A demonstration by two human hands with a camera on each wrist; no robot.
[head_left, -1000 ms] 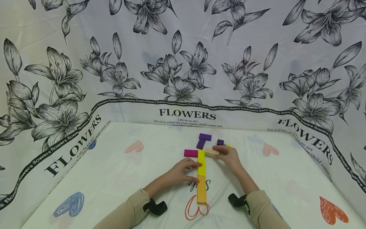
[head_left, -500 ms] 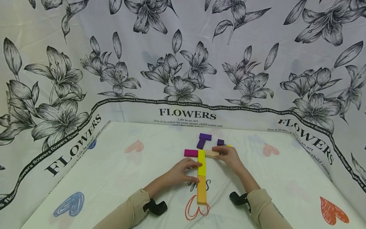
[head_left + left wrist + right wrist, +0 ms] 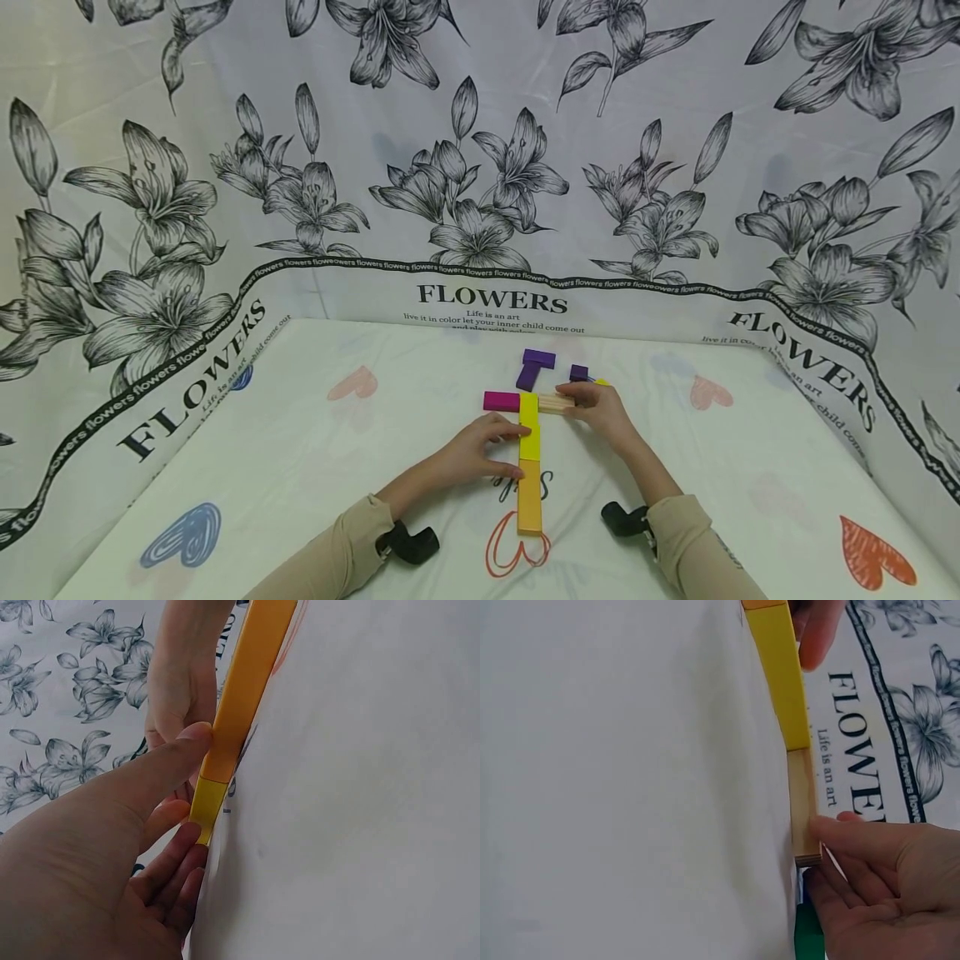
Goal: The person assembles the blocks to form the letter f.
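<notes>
Blocks lie end to end on the cloth: an orange block (image 3: 529, 504) nearest, then a yellow stretch (image 3: 529, 446) beyond it. A magenta block (image 3: 501, 402) extends left from the far end of the row. On the other side a plain wooden block (image 3: 553, 403) extends right, its end against the yellow in the right wrist view. My right hand (image 3: 602, 414) pinches the outer end of this wooden block (image 3: 801, 795) between thumb and fingers. My left hand (image 3: 480, 450) touches the row from the left, thumb at the orange block (image 3: 244, 690) and fingertips at the yellow (image 3: 206, 806).
Two purple blocks (image 3: 536, 361) lie touching beyond the row. A dark purple block (image 3: 578, 372) and a partly hidden yellow piece (image 3: 602, 382) sit behind my right hand. Something green (image 3: 808, 930) shows below that hand. A flower-printed curtain (image 3: 480, 167) borders the back.
The wooden block has straightened and now sits in line with the magenta block, against the yellow. My right hand has shifted very slightly with it; my left hand has stayed in place.
</notes>
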